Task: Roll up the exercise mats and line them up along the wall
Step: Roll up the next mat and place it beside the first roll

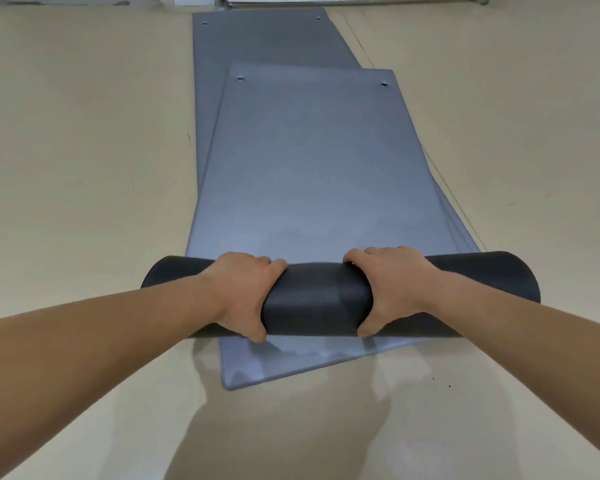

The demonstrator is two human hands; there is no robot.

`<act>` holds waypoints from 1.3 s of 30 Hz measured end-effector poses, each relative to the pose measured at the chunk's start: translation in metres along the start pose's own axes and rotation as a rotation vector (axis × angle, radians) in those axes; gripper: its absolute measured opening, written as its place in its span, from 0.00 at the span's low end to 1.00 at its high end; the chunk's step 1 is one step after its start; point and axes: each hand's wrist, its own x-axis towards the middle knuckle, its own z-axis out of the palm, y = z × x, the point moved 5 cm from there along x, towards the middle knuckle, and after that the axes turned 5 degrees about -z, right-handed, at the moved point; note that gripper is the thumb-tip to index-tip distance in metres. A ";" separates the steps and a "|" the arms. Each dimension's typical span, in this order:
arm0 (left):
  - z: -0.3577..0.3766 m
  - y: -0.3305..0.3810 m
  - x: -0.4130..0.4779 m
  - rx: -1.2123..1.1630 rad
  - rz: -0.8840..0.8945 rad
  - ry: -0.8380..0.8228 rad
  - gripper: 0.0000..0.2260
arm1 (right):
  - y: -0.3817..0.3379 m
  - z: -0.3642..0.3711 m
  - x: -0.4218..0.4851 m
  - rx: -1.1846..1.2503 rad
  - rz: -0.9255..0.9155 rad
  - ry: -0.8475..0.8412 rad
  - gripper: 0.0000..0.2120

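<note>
Early stage: left hand and right hand each grip the short dark roll at the near end of the top mat, mostly flat on the floor; lower mat unrolled, none lined up.

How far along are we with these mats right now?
Done: no finished roll is in view. In hand: the left hand and right hand grip the dark roll of the top mat, most of which lies flat. Left: finish this roll, roll the lower mat and the farther mat, then line them up along the wall.
</note>
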 end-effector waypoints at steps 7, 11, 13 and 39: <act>0.018 0.027 -0.025 -0.375 -0.006 -0.541 0.36 | 0.014 0.037 -0.027 0.442 0.016 -0.540 0.51; 0.025 0.018 -0.017 -0.446 -0.014 -0.549 0.49 | 0.018 0.042 -0.018 0.463 0.003 -0.423 0.52; 0.008 0.000 -0.014 -0.426 -0.061 -0.425 0.54 | 0.026 0.028 -0.011 0.425 -0.004 -0.321 0.48; -0.008 -0.038 -0.008 -0.234 -0.023 0.035 0.51 | -0.060 0.002 -0.007 -0.319 0.192 -0.046 0.67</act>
